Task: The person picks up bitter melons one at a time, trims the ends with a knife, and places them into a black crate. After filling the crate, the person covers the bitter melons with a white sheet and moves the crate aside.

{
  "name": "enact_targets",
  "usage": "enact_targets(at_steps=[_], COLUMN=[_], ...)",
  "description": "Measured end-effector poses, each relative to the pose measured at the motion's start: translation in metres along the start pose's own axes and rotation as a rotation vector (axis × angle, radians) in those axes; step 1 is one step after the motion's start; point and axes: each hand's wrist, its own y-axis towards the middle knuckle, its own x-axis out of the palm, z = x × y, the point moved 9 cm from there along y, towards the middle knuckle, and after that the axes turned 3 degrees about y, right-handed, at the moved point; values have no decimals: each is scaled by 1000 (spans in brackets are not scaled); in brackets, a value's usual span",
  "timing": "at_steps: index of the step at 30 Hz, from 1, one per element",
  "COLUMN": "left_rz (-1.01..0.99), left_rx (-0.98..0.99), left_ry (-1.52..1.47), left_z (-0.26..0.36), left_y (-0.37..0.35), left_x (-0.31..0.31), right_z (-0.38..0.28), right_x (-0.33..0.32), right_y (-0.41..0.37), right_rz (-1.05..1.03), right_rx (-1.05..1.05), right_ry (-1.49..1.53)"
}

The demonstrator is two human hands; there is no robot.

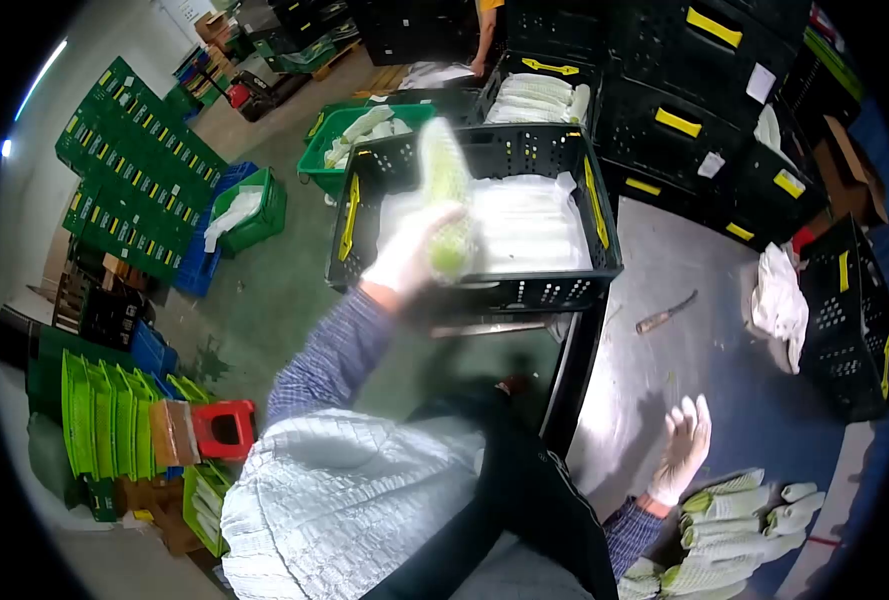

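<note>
My left hand [404, 250], in a white glove, grips a long pale-green vegetable in a white foam net [446, 170] near its lower end. It is held above a black crate [539, 292] with yellow handles. White-wrapped pieces [529, 225] lie side by side in the crate on white lining. The held vegetable is blurred, and its exact kind cannot be made out. My right hand [682, 450], also gloved, is held over the metal table with fingers stretched out and nothing in it. Several net-wrapped vegetables [729, 535] lie just below it.
A knife [666, 312] and a white cloth [779, 305] lie on the metal table [629, 250]. Black crates [684, 120] are stacked behind. A green crate [314, 160] stands beyond the packed crate. Another person's arm [486, 40] shows at the back.
</note>
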Motion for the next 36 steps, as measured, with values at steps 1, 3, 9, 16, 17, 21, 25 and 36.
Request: enact_targets(at_steps=[1,3,9,16,17,21,25,36], left_rz=[31,133,408,-560,-720,-1176,-1646,-1763], left_rx=[49,162,247,412,426,481,482,275], left_ry=[-53,43,-110,791,840,926,976,1191], left_z=[13,58,183,-45,-77,-190,-252,-349], left_y=[26,73,206,200,160,43,-58,-127], left_x=[-33,-97,-202,141,190,307,351,437], right_z=[2,12,23,6,0,-47,-113,-292], right_x=[-5,-30,-64,-20,-26,-70,-148,-520], right_y=[0,2,8,-2,-9,-50,-117,-109], right_rz=[21,111,311,452,451,529,744,1230], right_rx=[13,51,57,114,88,10,-61,106], right_ry=[5,68,115,-29,-116,-201,-349,-1291])
